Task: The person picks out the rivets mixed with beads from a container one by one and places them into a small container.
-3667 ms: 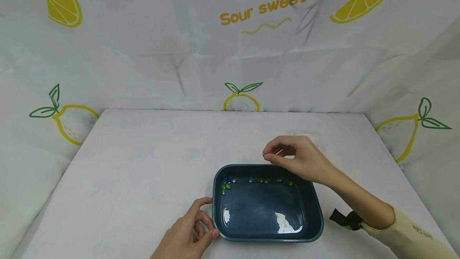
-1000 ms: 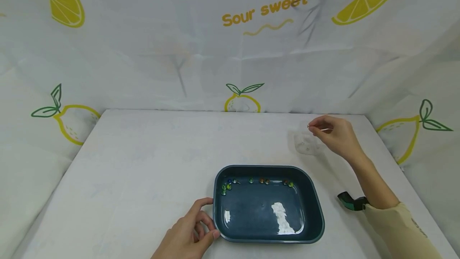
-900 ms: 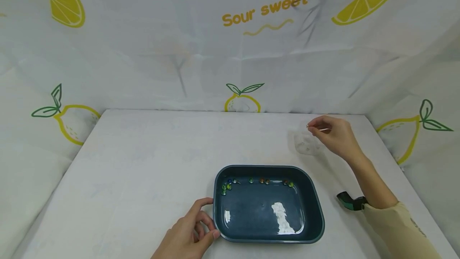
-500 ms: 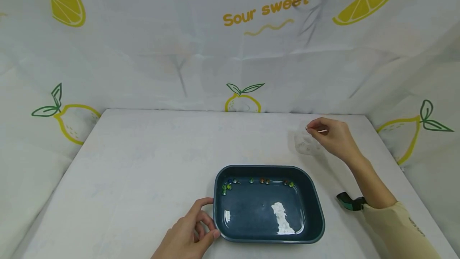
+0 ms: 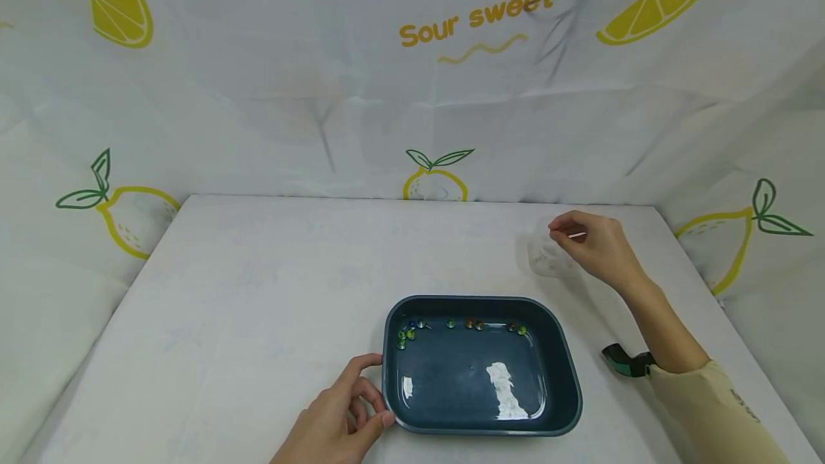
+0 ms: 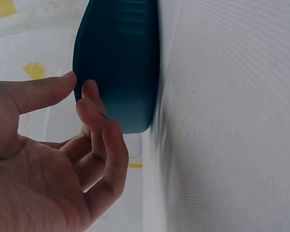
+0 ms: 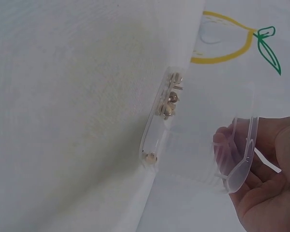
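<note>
My left hand (image 5: 338,407) rests against the left side of a dark blue tray (image 5: 477,429), thumb and forefinger touching its outer edge. The left wrist view shows loosely bent fingers by the tray wall (image 6: 130,63). Glass marbles (image 5: 410,334) in green, blue and amber lie along the tray's back and left inside edges, beside a small pin-like piece (image 5: 427,326). My right hand (image 5: 596,245) is over a clear plastic container (image 5: 544,263), fingertips together behind its rim in the right wrist view. Small gold-coloured tack-like pieces (image 7: 166,110) lie in it. Anything between the fingertips is hidden.
A white table (image 5: 258,306) stretches left of and behind the tray. White cloth walls (image 5: 290,92) with lemon prints enclose its back and sides. A dark strap (image 5: 628,361) hangs near the right forearm, above the table.
From above the tray, my right hand has moved back and right to the container, then sunk slightly. A small thing seen at its fingertips earlier no longer shows. My left hand stays put.
</note>
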Demonstrator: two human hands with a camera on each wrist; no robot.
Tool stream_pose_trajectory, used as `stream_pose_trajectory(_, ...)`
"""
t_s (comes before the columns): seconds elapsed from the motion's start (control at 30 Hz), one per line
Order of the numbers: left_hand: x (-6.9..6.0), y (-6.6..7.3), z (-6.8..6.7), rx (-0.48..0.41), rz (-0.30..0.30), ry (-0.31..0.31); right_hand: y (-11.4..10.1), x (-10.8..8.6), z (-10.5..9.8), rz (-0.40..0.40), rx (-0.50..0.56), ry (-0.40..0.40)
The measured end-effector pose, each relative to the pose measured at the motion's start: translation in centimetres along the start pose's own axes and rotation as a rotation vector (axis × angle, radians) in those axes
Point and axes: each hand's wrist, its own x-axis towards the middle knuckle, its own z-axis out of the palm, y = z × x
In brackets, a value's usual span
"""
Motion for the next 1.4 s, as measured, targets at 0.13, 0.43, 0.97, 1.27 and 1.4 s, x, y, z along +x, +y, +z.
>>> stream_pose_trajectory(0.13, 0.0, 0.0, 0.0, -0.002, -0.001, -0.002, 0.0, 0.0, 0.0, -0.007, -0.004, 0.006)
stream_pose_trajectory(0.43, 0.0, 0.0, 0.0, -0.002, -0.003, -0.004, -0.1, 0.1, -0.2, -0.017, -0.005, 0.018)
stream_pose_trajectory(0.97, 0.0, 0.0, 0.0, -0.01, -0.01, 0.002, -1.2, 0.3, -0.8, -0.007, 0.046, 0.039)
stream_pose_trajectory(1.27, 0.0, 0.0, 0.0, -0.008, -0.01, 0.001, -1.5, 0.2, -0.9, -0.01, 0.064, 0.039)
stream_pose_trajectory(1.4, 0.0, -0.1, 0.0, -0.006, -0.009, 0.001, -1.9, 0.1, -0.9, -0.02, 0.065, 0.046)
